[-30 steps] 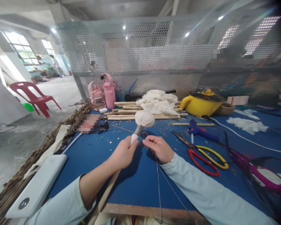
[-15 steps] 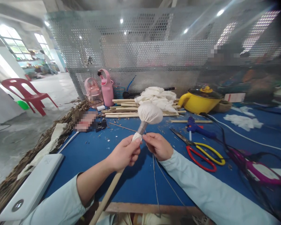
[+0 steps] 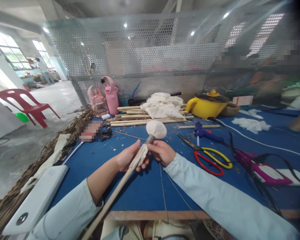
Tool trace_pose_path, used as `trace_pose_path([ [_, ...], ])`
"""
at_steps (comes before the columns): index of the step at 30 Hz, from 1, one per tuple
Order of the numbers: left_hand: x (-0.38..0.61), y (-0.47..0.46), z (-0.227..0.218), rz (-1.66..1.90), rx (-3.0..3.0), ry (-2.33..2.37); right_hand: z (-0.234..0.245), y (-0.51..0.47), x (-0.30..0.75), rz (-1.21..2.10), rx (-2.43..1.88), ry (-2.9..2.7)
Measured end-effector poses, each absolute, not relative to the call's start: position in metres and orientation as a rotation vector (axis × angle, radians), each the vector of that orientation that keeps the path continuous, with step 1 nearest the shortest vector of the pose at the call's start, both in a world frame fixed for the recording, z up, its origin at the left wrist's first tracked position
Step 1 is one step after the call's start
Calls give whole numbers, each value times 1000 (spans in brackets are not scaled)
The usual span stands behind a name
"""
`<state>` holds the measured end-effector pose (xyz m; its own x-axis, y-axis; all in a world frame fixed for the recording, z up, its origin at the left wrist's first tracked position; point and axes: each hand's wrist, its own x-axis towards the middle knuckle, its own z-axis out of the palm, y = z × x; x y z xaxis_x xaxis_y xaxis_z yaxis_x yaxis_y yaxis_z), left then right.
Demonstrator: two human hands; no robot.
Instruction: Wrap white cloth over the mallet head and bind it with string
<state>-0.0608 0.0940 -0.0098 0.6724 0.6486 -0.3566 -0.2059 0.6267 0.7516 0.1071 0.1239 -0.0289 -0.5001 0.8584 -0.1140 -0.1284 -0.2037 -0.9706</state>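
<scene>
A wooden stick [image 3: 110, 200] with a round white cloth bundle [image 3: 156, 129] bound at its top lies slanted across my left hand [image 3: 130, 158]. That hand cradles the stick just below the bundle, palm turned up and fingers curled round the cloth skirt. My right hand [image 3: 162, 151] pinches a thin grey string [image 3: 162, 186] at the neck of the bundle, where grey windings show. The string hangs down over the blue table [image 3: 140, 196] and past its front edge.
Red and yellow scissors [image 3: 210, 160] and a blue glue gun [image 3: 202, 132] lie to the right. Bamboo sticks [image 3: 145, 120] and white cloth [image 3: 163, 105] sit behind, with a yellow pot [image 3: 207, 106], pink bottles [image 3: 110, 96] and a white power bank [image 3: 35, 200].
The stick has tilted lower and the bundle dropped toward the table. My left hand has turned palm up beneath it. My right hand has stayed at the neck with the string.
</scene>
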Motion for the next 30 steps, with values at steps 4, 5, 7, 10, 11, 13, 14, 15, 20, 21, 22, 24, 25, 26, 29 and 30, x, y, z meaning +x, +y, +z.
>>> trace_pose_path([
  [4, -59, 100, -15, 804, 826, 779, -30, 122, 102, 1743, -914, -1429],
  [5, -57, 99, -14, 827, 827, 798, -29, 120, 101, 1750, -874, -1448],
  [7, -52, 95, -10, 809, 814, 862, -29, 118, 98, 1766, -815, -1463],
  [10, -43, 84, -5, 768, 843, 958, -33, 118, 96, 1702, -922, -1481],
  [11, -40, 81, -4, 781, 897, 980, -35, 118, 96, 1682, -972, -1476],
  [13, -37, 75, -2, 811, 1049, 1017, -37, 119, 95, 1694, -1006, -1438],
  [14, -35, 74, -2, 812, 1113, 1036, -37, 119, 95, 1717, -996, -1413],
  [15, -35, 73, -2, 807, 1150, 1052, -36, 119, 95, 1735, -981, -1393],
  [20, -33, 72, -3, 735, 1132, 1047, -27, 120, 101, 1674, -1051, -1368],
  [21, -34, 71, -3, 722, 1139, 1037, -25, 121, 102, 1651, -1074, -1360],
  [22, -34, 71, -3, 713, 1140, 1024, -24, 121, 104, 1626, -1091, -1352],
  [24, -37, 70, -3, 693, 1108, 998, -23, 123, 106, 1581, -1105, -1337],
  [25, -38, 70, -2, 669, 1088, 997, -22, 124, 107, 1569, -1106, -1326],
  [26, -40, 70, -2, 635, 1089, 1007, -22, 124, 107, 1573, -1103, -1315],
  [29, -45, 72, 0, 647, 1229, 1112, -23, 125, 107, 1605, -1097, -1264],
  [30, -47, 72, 1, 724, 1299, 1174, -23, 125, 106, 1607, -1103, -1257],
])
